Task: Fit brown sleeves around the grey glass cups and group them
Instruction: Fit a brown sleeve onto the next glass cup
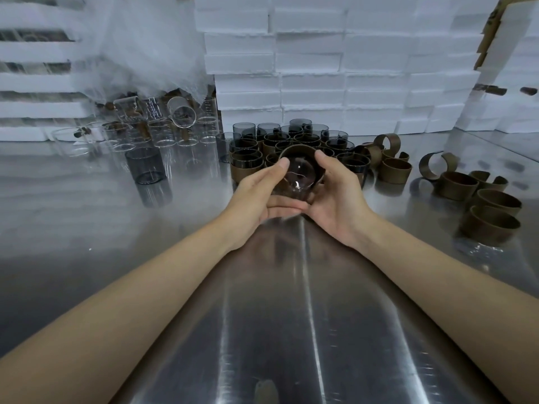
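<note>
Both my hands hold one grey glass cup (299,177) tilted toward me above the steel table, a brown sleeve (297,151) wrapped round it. My left hand (262,196) cradles it from the left and below, thumb on the glass. My right hand (335,191) grips its right side, fingers curled over the sleeve. Just behind stands a cluster of grey cups in brown sleeves (248,161), with bare grey cups (245,129) at its back. One bare grey cup (145,167) stands alone to the left.
Loose brown sleeves (490,217) lie scattered at the right. Clear glass cups (163,126) crowd the back left under a plastic sheet. Stacked white foam boxes (335,68) wall off the back. The steel table (291,316) stretches toward me.
</note>
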Action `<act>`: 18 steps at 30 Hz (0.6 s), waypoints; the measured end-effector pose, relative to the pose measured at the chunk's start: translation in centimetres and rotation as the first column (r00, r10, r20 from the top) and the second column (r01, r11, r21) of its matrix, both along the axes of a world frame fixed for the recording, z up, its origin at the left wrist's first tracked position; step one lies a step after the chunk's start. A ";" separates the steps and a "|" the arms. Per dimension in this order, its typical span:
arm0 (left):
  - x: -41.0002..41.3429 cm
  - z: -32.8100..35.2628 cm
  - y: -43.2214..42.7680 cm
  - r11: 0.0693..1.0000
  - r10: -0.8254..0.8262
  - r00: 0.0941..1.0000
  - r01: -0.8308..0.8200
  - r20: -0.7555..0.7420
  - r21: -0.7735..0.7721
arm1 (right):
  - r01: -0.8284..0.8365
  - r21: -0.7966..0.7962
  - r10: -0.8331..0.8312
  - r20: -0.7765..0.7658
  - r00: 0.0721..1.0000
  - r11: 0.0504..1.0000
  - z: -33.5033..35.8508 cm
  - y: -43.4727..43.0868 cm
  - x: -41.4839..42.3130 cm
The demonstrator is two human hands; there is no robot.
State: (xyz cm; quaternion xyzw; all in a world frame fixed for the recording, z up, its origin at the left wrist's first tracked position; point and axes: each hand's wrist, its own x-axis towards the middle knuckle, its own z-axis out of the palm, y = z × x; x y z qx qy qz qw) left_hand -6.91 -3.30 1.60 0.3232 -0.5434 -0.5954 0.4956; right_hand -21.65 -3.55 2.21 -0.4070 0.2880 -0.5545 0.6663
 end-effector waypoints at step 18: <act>0.3 -0.1 -1.4 0.986 0.063 0.993 -0.047 -0.097 0.159 | -0.086 0.130 0.051 0.253 0.966 0.988 0.1 -1.1 0.1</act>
